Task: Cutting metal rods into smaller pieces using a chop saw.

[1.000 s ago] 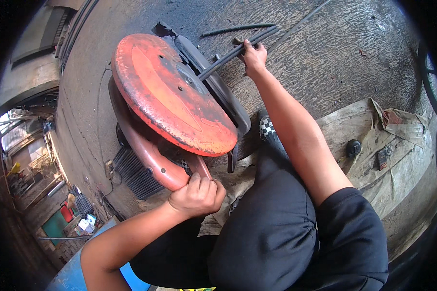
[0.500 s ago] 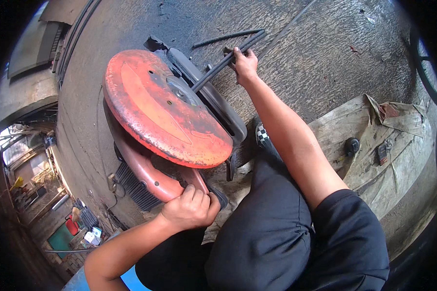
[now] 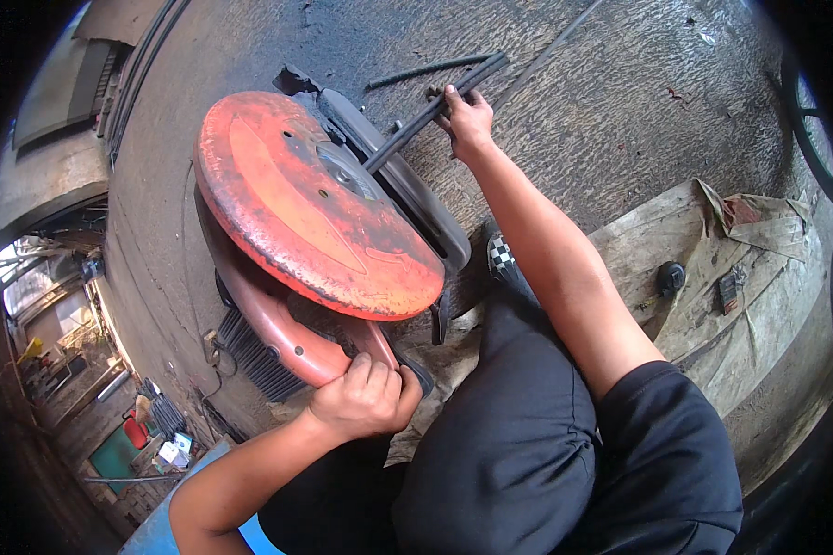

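Note:
A cut-off saw with a round, worn orange-red blade guard (image 3: 278,194) stands on the ground in front of me. My left hand (image 3: 366,398) is closed around the saw's faded red handle (image 3: 301,350), below the guard. Farther off, my right hand (image 3: 467,118) grips a pair of dark metal rods (image 3: 405,137) lying side by side. These rods slant from the saw up to the right, and their inner ends are hidden by the guard. The blade itself cannot be seen. A dark ridged bar (image 3: 426,71) lies just beyond my right hand.
On a dirty tan cloth (image 3: 759,231) at the right lie a tape measure (image 3: 671,277) and a small dark block-shaped item (image 3: 729,291). A long thin rod (image 3: 551,46) crosses the rough ground (image 3: 602,120). Long dark bars (image 3: 143,79) lie at the far left, near scattered clutter.
Little differs. The blade guard has tilted very slightly up and left, and my left forearm has shifted a touch to the right. Both hands keep their holds.

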{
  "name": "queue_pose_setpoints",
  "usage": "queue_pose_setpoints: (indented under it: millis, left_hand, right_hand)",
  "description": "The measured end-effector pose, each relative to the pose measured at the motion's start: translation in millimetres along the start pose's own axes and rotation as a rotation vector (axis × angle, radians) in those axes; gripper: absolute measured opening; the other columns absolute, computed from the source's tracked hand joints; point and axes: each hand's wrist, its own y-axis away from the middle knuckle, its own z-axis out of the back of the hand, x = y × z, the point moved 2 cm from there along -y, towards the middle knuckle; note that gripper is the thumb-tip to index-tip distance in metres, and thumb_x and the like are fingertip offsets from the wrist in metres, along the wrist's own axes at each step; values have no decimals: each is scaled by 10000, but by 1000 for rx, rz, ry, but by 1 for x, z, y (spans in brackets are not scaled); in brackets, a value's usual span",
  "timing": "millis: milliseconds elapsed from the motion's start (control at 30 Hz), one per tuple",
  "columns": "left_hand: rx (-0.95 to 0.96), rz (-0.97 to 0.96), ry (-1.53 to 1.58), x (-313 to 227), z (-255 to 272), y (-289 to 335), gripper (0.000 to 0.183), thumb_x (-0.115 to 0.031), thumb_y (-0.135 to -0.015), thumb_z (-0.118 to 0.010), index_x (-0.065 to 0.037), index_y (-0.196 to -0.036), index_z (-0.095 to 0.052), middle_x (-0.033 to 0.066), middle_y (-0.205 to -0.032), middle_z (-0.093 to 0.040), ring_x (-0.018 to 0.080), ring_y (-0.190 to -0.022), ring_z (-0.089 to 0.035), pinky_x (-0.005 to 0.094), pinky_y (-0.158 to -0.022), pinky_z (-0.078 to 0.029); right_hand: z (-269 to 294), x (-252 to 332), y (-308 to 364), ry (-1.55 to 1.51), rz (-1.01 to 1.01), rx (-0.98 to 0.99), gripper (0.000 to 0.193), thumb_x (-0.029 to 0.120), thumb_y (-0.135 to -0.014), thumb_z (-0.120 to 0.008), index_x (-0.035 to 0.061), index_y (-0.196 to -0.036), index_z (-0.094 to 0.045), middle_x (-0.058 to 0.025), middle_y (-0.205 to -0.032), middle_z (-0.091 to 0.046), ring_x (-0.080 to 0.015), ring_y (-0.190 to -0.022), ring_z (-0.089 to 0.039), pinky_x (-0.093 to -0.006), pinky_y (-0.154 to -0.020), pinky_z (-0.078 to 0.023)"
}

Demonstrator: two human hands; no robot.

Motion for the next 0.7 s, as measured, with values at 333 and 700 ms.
queue_pose_setpoints:
  millis: [333, 700]
  left_hand:
    - [22, 13, -16, -2, -1, 0, 165, -223, -781, -579, -65, -760, -623, 29, -603, -458, 162, -551, -492, 305, -604, -464]
    - [17, 12, -27, -3, -2, 1, 213, -259, -815, -565, -59, -773, -624, 29, -602, -458, 163, -552, -494, 302, -602, -464]
  right_hand:
    - [4, -9, -10, -18, 28, -4, 172, 150, -949, -618, 46, -1073, -558, -70, -993, -682, -161, -831, -668, -303, -675, -559]
    - [-1, -2, 0, -47, -13, -24, 197, 153, -948, -613, 43, -1102, -558, -74, -994, -684, -169, -844, -672, -318, -684, -562]
